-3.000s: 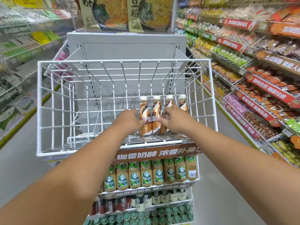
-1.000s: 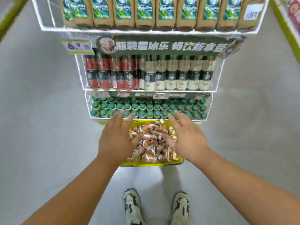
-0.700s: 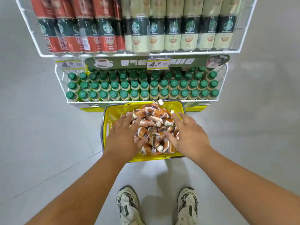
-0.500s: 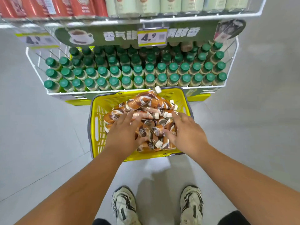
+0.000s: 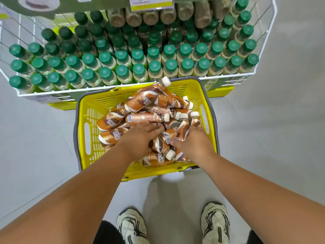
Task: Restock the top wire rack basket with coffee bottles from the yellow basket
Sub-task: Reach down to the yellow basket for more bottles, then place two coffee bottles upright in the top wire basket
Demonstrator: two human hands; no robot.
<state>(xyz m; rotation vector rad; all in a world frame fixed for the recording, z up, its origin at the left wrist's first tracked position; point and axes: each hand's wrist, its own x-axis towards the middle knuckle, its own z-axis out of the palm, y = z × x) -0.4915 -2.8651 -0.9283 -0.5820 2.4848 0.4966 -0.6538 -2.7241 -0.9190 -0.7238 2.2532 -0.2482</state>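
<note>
The yellow basket [image 5: 91, 131] stands on the floor in front of the rack, heaped with brown coffee bottles [image 5: 142, 101] lying every way. Both my hands are down in the heap. My left hand [image 5: 139, 140] lies palm down on the middle of the pile, its fingers curled over a coffee bottle. My right hand [image 5: 193, 143] grips another coffee bottle [image 5: 182, 132] near the basket's right side, thumb on one flank and fingers on the other. The top wire rack basket is out of view.
Just behind the yellow basket, the lowest white wire shelf [image 5: 228, 75] is packed with green-capped bottles [image 5: 154, 65]. Grey floor lies on both sides. My two shoes [image 5: 131, 226] stand just in front of the basket.
I left the top rack basket and bent down to the yellow basket. In the last half second both hands sank into the pile and their fingers curled round bottles.
</note>
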